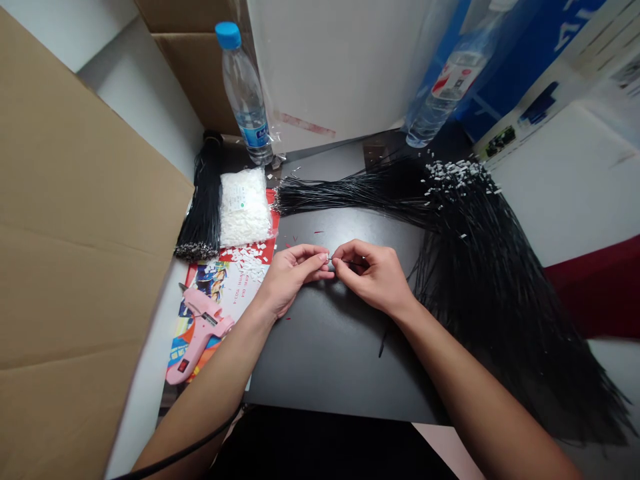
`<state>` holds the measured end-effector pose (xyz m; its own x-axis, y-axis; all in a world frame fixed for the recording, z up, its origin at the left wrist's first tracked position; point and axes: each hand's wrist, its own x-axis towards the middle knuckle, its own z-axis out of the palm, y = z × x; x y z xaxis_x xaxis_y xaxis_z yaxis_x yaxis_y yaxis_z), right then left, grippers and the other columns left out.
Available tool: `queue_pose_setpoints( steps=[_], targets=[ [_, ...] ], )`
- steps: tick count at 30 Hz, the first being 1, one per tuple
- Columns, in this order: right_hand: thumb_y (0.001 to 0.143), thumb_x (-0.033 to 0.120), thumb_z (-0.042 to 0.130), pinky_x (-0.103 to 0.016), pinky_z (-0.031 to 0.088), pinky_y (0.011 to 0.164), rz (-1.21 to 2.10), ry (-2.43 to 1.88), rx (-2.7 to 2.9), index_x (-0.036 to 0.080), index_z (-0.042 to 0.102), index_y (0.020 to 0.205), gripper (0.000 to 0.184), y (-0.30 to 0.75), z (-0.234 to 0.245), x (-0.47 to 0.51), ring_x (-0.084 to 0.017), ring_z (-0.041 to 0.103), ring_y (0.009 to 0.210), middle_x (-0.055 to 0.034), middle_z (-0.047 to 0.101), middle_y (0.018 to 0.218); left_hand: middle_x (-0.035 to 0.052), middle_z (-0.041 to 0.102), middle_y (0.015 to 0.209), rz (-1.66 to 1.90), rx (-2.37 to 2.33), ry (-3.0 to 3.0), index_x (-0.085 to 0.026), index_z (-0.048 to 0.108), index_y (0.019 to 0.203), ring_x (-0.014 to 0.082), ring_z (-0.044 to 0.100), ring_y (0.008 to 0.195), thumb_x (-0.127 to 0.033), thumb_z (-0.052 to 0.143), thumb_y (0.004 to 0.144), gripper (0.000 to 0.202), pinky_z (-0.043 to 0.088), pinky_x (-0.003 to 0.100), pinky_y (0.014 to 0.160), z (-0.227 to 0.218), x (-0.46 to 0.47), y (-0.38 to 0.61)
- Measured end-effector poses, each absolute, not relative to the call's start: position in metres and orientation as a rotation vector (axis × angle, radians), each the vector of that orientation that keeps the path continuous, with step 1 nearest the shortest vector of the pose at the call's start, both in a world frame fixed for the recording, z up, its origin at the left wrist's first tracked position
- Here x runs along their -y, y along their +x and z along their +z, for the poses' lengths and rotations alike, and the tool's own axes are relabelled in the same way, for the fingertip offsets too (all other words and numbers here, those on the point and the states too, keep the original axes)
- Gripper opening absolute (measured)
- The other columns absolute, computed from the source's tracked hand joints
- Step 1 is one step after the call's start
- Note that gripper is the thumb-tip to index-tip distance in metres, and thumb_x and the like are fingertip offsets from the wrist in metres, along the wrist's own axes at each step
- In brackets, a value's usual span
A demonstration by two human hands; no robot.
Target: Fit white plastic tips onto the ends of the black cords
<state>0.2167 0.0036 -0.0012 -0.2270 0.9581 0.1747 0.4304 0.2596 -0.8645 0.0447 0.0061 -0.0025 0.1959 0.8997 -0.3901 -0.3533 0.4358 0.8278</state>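
Two bare forearms [200, 407] reach up from the bottom of the view, a thin black cable [175, 450] running along the left one. They lead to the left hand [290, 280] and right hand [373, 277], held close together above a matte black board [325, 360]. Their fingertips are pinched tightly against each other around the end of a thin black wire [345, 263], where a tiny white plastic piece [327, 256] shows; it is too small to tell exactly how the two meet. To the right, a great spray of long black wires [480, 280] spreads across the board, with many small white plastic tips [453, 180] clustered at one end. That looks like a good share of work done. More seems to lie ahead on the left: a tied bundle of black wires [203, 207] ends in bare metal tips [195, 251], with no white pieces visible on them. Beside it sits a plump clear plastic bag of white pieces [245, 207], and loose white pieces [250, 261] are scattered over a colourful printed sheet [225, 287]. A pink plastic glue gun [197, 333] lies on that sheet, below a clear water bottle with a blue cap [245, 93].
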Motion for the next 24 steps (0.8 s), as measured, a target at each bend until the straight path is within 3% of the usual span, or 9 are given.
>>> queue_pose_setpoints(
  steps=[24],
  targets=[
    [0.082,0.024,0.061,-0.020,0.036,0.051,0.767,-1.421,1.776,0.016,0.071,0.081,0.013,0.2097,0.0011,0.0022,-0.006,0.047,0.049,0.0022,0.065,0.061,0.0031,0.074,0.078,1.090,-1.163,0.958,-0.013,0.072,0.083,0.0127,0.070,0.066,-0.032,0.083,0.070,0.025,0.060,0.026,0.069,-0.0077,-0.0034,0.0526]
  ],
)
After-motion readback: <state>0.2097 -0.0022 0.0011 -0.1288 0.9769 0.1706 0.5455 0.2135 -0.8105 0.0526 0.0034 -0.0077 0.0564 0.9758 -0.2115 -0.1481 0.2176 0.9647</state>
